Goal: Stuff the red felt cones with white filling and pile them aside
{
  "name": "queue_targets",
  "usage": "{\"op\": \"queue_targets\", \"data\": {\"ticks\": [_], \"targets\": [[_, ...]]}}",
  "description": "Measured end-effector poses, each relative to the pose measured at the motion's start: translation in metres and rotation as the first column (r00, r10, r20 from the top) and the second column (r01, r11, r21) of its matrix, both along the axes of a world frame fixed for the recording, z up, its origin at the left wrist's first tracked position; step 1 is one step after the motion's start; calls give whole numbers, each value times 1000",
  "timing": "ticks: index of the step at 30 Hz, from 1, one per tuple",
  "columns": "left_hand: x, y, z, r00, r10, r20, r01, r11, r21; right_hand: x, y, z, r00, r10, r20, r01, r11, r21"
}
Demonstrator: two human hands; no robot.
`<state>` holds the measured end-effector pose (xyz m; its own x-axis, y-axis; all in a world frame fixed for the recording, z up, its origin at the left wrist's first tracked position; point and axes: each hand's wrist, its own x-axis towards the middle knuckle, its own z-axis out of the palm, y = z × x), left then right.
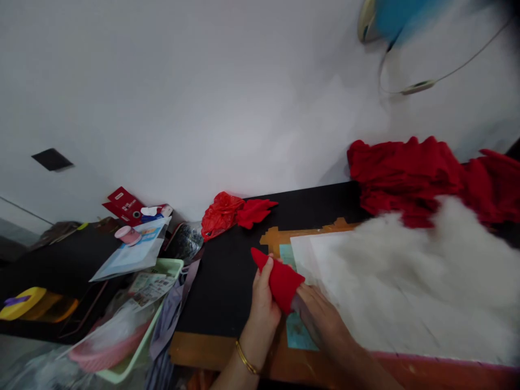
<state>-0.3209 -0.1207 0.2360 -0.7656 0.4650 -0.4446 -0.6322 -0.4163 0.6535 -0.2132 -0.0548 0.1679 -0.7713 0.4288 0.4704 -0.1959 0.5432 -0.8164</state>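
A small pointed pouch of red fabric [283, 283] is gripped in my left hand [264, 297], its tip towards the upper left. The thumb lies across its near side and the fingers curl behind it. At the wide lower-right end of the pouch is my right hand [320, 317], blurred, its fingers pressed together. Their tips are hidden at the pouch's edge, and I cannot make out what they hold. To the right lies a large heap of fluffy white stuffing [410, 260]. White sheets [309, 254] spread out beneath the heap.
Piled red fabric pieces [406, 173] lie against the wall. Another red piece [255, 212] touches a red plastic bag [221, 214]. A green basket [140, 346] stands left, near a red box [125, 206] and a yellow-lidded container [38, 304]. A cord [455, 70] hangs upper right.
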Motion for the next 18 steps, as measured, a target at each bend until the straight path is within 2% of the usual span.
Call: {"op": "queue_targets", "data": {"ticks": [3,6,12,15,18], "targets": [[13,4,2,997,-70,-32,70,998,-2,-8,-3,-4,999,24,47,-22,999,-44],[29,7,1,985,-118,-122,107,990,-91,-14,-1,-4,996,-28,88,39,990,-136],[42,4,-20,977,-144,-159,106,968,-226,-19,3,-10,988,21,153,2,988,-154],[38,4,-22,983,-98,-153,73,984,-161,-19,2,-6,988,28,150,0,983,-182],[32,6,-14,998,-46,-46,44,999,-27,-13,3,2,992,51,117,-31,986,-166]]}}
